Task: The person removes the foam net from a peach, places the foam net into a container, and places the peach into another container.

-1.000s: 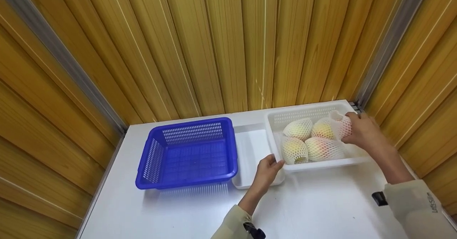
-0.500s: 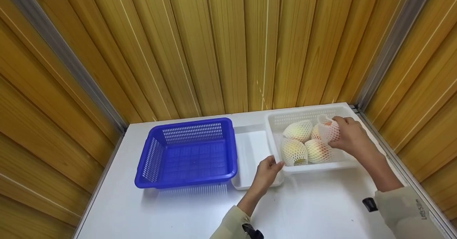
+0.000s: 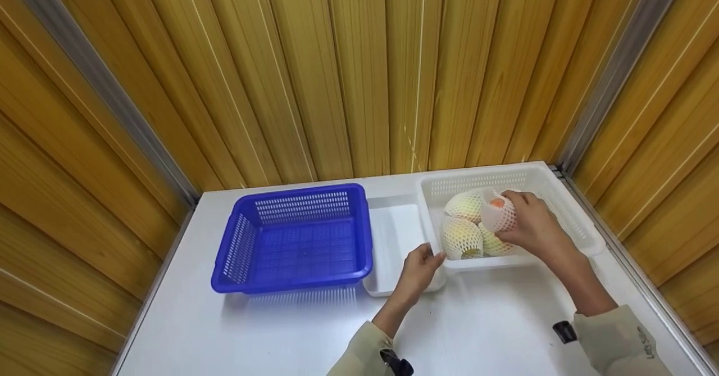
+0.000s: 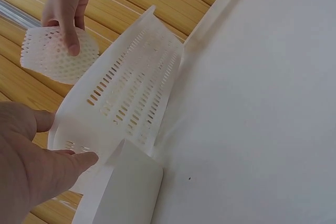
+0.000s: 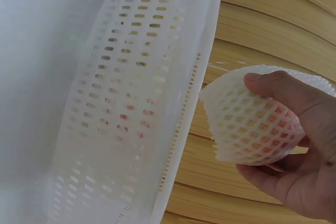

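My right hand grips a reddish-yellow fruit in a white foam net, raised over the white basket. In the right wrist view, the thumb and fingers lie around the netted fruit, beside the basket's slotted wall. Other netted fruits sit in the left part of the basket; the held one partly covers some of them. My left hand pinches the basket's near left corner. The left wrist view shows its thumb and fingers at the basket wall.
A blue slotted basket stands on the left of the white table. Between the two baskets lies a shallow white tray, partly under the white basket's edge. Yellow wood-look panels rise behind and at both sides.
My right hand has carried the netted fruit leftward and toward me, uncovering the right part of the white basket. My left hand stays at the basket corner.
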`<action>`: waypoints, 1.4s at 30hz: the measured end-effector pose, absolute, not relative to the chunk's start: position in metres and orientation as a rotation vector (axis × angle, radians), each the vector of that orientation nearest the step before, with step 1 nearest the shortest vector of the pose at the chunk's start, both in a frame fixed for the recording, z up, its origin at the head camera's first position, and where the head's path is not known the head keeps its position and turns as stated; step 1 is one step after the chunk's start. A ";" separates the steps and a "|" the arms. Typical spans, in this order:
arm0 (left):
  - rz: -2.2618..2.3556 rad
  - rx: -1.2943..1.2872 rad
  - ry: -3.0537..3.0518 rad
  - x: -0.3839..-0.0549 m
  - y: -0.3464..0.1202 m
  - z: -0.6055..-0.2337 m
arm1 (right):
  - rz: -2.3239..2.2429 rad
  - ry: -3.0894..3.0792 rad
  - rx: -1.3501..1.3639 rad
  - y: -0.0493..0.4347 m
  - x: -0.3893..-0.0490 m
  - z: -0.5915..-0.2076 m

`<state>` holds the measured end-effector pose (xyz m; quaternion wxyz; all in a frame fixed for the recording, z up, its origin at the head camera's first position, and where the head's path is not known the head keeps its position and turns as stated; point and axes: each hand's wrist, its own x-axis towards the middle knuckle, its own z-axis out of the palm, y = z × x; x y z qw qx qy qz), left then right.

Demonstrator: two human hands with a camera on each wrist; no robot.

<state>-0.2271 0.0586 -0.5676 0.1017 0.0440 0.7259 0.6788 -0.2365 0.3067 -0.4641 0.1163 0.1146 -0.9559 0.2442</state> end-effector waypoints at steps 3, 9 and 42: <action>2.005 0.132 2.140 -0.228 0.058 -0.567 | 0.732 -2.783 0.349 0.301 -0.235 -0.467; 1.981 0.128 2.154 -0.231 0.056 -0.566 | 0.748 -2.776 0.375 0.287 -0.233 -0.472; 2.111 0.280 1.977 -0.228 0.048 -0.570 | 0.803 -2.719 0.516 0.248 -0.212 -0.476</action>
